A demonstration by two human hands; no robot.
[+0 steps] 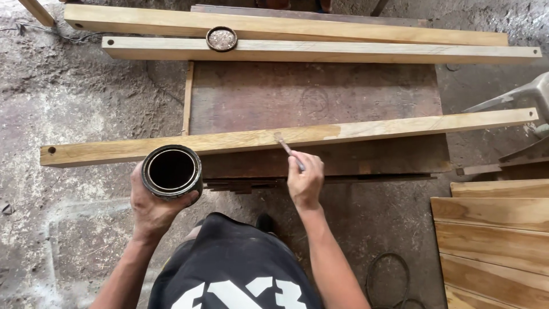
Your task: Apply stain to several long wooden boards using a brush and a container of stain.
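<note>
My left hand (150, 207) holds an open round tin can (171, 170) with dark liquid inside, just in front of the near wooden plank (400, 127). My right hand (305, 180) grips a small brush (287, 149) whose bristles touch the plank near its middle. The plank's left part looks darker and wet; its right part is paler. The plank lies across a dark brown board (314, 100) that serves as a low table.
Two more long planks (343, 52) lie at the far side, with the can's round lid (221, 39) resting on them. Stacked boards (494, 240) sit at the right. A grey plastic chair (526, 97) and a black cable (389, 277) are nearby on the concrete floor.
</note>
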